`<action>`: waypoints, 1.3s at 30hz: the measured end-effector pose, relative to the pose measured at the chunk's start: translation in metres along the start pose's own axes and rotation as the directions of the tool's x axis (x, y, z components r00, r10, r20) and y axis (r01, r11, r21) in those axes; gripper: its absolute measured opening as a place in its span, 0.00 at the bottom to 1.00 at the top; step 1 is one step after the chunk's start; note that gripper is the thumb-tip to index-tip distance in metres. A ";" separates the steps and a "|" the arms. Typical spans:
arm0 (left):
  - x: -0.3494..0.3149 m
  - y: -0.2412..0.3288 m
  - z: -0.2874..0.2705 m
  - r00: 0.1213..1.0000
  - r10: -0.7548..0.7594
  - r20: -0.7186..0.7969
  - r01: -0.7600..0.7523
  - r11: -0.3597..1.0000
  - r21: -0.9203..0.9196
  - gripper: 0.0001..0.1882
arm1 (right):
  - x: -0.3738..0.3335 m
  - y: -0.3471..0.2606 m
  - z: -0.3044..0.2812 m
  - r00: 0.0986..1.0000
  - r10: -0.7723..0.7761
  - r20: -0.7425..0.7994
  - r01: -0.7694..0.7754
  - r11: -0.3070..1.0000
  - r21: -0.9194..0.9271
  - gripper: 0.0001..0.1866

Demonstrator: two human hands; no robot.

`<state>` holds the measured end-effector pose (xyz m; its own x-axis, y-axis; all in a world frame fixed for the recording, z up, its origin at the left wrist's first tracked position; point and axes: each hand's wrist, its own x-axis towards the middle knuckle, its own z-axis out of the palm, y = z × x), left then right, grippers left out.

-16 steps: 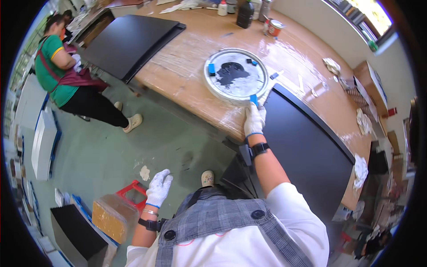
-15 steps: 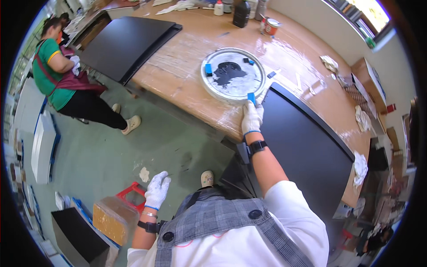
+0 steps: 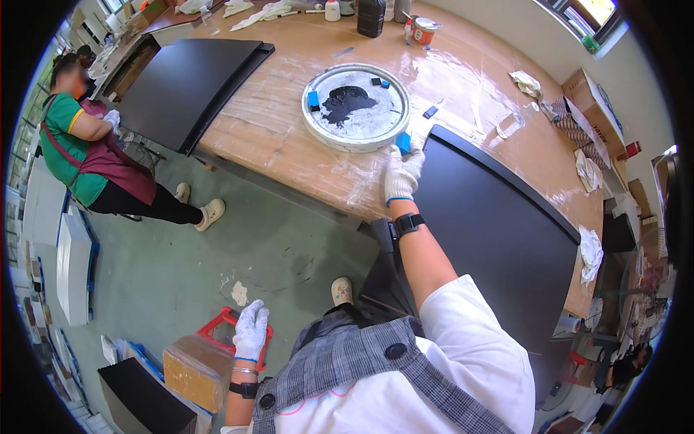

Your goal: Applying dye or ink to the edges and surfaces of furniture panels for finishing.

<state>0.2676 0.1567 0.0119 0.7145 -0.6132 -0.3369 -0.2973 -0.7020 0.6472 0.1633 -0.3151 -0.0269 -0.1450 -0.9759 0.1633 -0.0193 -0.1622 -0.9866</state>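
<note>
My right hand, in a white knitted glove, grips a small blue block at the right front rim of a round, shallow white tray. Black paste is smeared across the tray's middle. Another blue-and-black block rests on the tray's left rim, and small blue and black pieces lie at its far side. Beside my right hand, a large black panel with a raised edge lies along the table. My left hand, also gloved, hangs over the floor with loosely bent fingers, holding nothing.
The brown-covered table also bears a blue-black block, a dark bottle, a red can and white rags. A co-worker stands by another black panel. A red stool and carton stand left.
The whole view has shifted a little. My right hand, still gripping the blue block, has moved slightly right relative to the tray. My left hand has come down and nearer to me.
</note>
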 end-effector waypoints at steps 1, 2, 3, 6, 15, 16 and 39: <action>0.001 0.000 0.000 1.000 -0.018 0.002 0.018 1.000 -0.023 0.18 | 0.001 -0.012 -0.007 0.997 0.059 -0.045 -0.066 0.981 -0.184 0.26; 0.001 -0.001 0.001 1.000 -0.018 -0.003 0.018 1.000 -0.024 0.18 | 0.004 -0.019 -0.012 0.989 0.108 -0.098 -0.136 0.924 -0.358 0.26; 0.002 -0.002 0.002 1.000 -0.009 0.012 0.009 0.999 -0.036 0.19 | 0.011 -0.021 -0.018 0.990 0.094 -0.105 -0.135 0.853 -0.504 0.25; 0.004 0.009 0.000 1.000 -0.004 0.027 0.006 0.998 -0.058 0.19 | 0.022 -0.025 -0.019 0.998 -0.026 -0.049 -0.018 0.683 -0.730 0.25; -0.001 0.014 -0.017 1.000 0.003 0.029 -0.004 1.000 0.028 0.19 | 0.044 -0.030 0.003 0.999 -0.043 -0.003 0.018 0.485 -0.875 0.25; -0.002 0.011 -0.017 1.000 -0.007 0.022 0.007 1.000 0.025 0.18 | 0.044 -0.030 0.006 1.000 -0.017 0.001 0.009 0.462 -0.887 0.25; 0.079 0.079 0.026 0.892 0.345 0.293 -0.386 0.918 0.096 0.15 | 0.014 -0.067 -0.149 0.954 -0.120 0.274 0.256 0.802 -0.539 0.10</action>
<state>0.2839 0.0434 0.0190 0.3495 -0.8949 -0.2775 -0.6092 -0.4421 0.6583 0.0149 -0.2957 0.0407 0.1354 -0.9516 0.2759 -0.5859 -0.3015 -0.7522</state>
